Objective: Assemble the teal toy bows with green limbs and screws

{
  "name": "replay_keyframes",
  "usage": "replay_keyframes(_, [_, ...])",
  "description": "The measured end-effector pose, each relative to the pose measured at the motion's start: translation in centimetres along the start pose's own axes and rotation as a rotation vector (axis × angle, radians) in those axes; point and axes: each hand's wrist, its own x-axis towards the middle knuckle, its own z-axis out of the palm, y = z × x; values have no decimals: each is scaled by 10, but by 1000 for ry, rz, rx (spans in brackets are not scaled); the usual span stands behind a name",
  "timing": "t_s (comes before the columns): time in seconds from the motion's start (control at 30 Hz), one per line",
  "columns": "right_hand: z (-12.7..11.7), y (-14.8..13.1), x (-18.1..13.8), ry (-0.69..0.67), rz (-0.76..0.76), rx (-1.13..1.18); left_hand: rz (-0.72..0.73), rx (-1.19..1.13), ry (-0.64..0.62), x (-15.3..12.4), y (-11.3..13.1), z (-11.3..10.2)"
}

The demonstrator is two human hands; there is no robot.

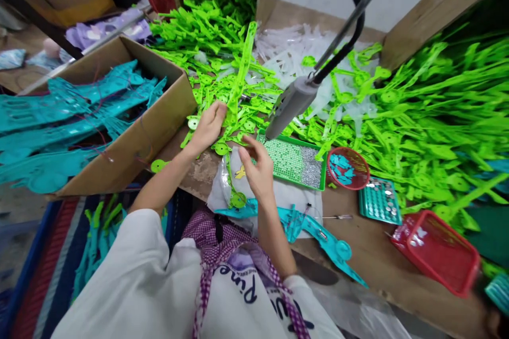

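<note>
My left hand point(210, 126) is closed at the edge of the green pile, its thumb and fingers against a long lime-green plastic strip point(242, 66) that slants up and away. My right hand point(259, 168) is a short way to the right, fingers curved and thumb apart, with nothing visible in it. Below and between the hands, a narrow green part with a round end point(238, 199) lies over a white cloth point(217, 190). Close to my body, under my right forearm, rests a long turquoise plastic part point(326, 241) with small wires.
A grey electric screwdriver point(292, 103) hangs over a green screw tray point(294, 161). Right of it are a red basket point(360, 156), a teal tray point(392, 217) and a red bin point(449, 249). A carton point(159, 122) of turquoise parts stands left. Green parts point(433, 132) heap the back and right.
</note>
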Motion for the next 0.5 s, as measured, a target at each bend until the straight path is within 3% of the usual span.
replay_keyframes(0.13, [11,9,10,-151,-47,58,-20,-37,-66,-67,-2,13])
replay_keyframes(0.23, [7,22,-21,-189,-36,56,-134,-59,-305,-108,-17,15])
replay_keyframes(0.33, [-6,30,-54,-142,9,103,-108,5,-484,-130,-33,4])
replay_keyframes(0.4, [-22,30,-70,-138,21,93,-26,108,-467,-131,-43,-9])
replay_keyframes(0.5, [-49,29,-93,-256,32,-39,103,387,-279,-119,-59,-30])
